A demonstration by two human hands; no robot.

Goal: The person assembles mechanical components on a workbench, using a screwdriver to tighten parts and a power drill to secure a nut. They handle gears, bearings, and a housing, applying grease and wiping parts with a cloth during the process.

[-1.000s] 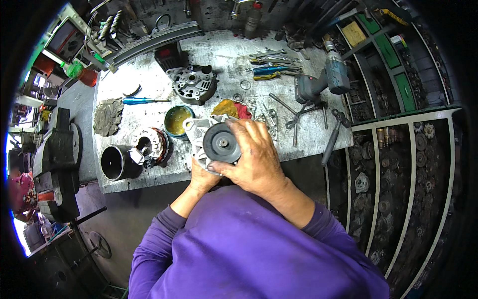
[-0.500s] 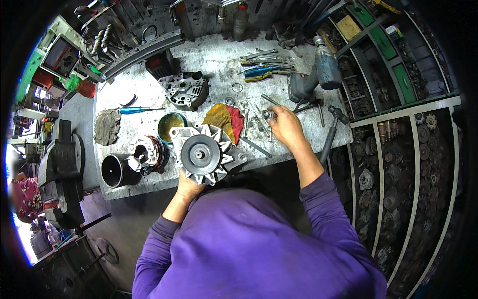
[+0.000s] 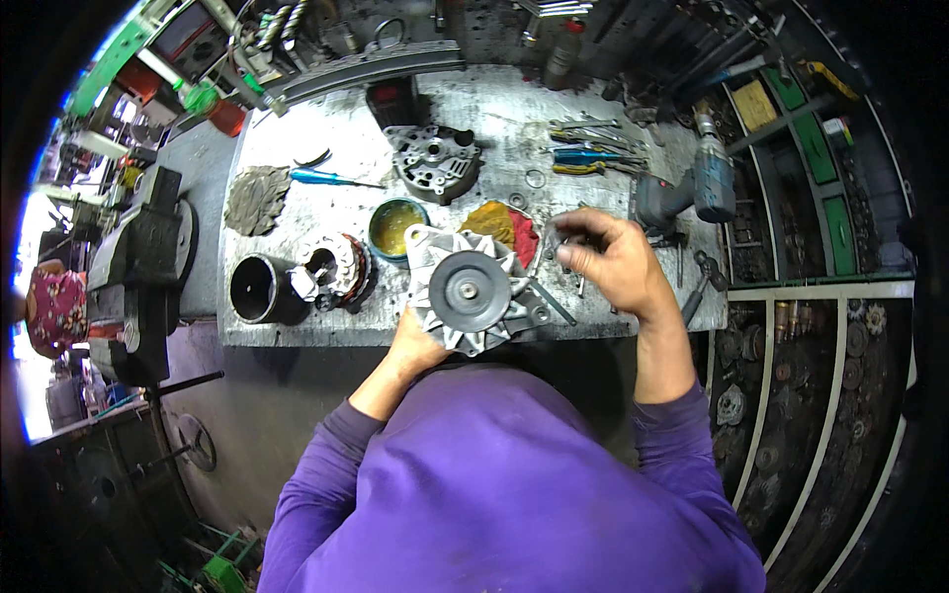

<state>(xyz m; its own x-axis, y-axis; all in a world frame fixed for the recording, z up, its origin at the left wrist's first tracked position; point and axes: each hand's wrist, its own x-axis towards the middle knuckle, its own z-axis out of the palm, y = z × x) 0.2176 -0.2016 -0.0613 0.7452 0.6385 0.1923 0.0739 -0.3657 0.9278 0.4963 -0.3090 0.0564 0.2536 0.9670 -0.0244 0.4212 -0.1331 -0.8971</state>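
Observation:
My left hand (image 3: 419, 341) grips a silver alternator front housing (image 3: 423, 272) with a black pulley (image 3: 471, 291) at its centre, tilted up toward me at the bench's front edge. Right of it, my right hand (image 3: 621, 259) hovers over the bench, thumb and fingers closed on something small and greyish that I cannot make out. Beyond the housing lie a yellow and red cloth (image 3: 491, 223) and a bowl of yellowish grease (image 3: 400, 225). To the left stand a stator with copper windings (image 3: 334, 269) and a dark metal cylinder (image 3: 259, 289). A second alternator housing (image 3: 435, 158) sits farther back.
A cordless impact driver (image 3: 712, 178), several wrenches and pliers (image 3: 591, 156) and a hammer (image 3: 704, 282) lie on the right. A blue screwdriver (image 3: 331, 178) and grey gloves (image 3: 259, 198) are at left. A vise (image 3: 133, 277) stands left of the bench; parts shelves (image 3: 791, 366) line the right.
My right hand has lifted from the small parts on the bench and come nearer the pulley. My left hand still holds the housing. The view has shifted, so the bench appears farther right.

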